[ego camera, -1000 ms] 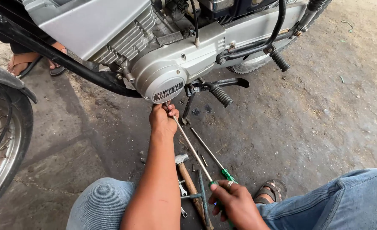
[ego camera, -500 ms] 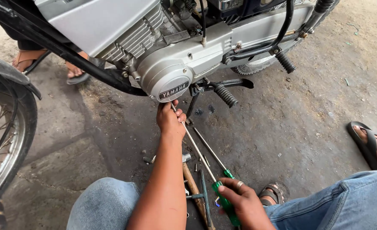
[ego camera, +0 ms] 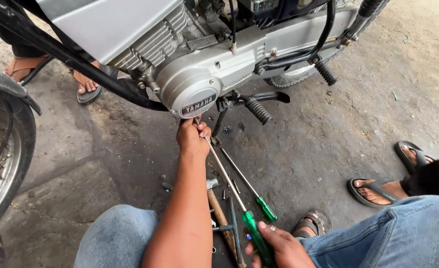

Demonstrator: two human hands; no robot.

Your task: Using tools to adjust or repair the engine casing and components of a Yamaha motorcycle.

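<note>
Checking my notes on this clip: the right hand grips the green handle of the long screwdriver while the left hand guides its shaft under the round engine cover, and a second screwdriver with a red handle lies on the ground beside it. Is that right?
Not quite: in the head view the second screwdriver lying on the ground also has a green handle, not red. The rest holds: right hand on the long screwdriver, left hand guiding its shaft under the round engine cover.

— What am I working with here?

— A long screwdriver (ego camera: pixel 229 184): thin steel shaft, clear green handle. It slants from low near my knees up toward the round silver engine cover (ego camera: pixel 192 94).

— Where's its tip?

— Hidden inside my left hand (ego camera: pixel 192 139), just under that cover's lower edge.

— And the handle?

— Wrapped in my right hand (ego camera: pixel 279 248), low in view, pointing back at me.
</note>
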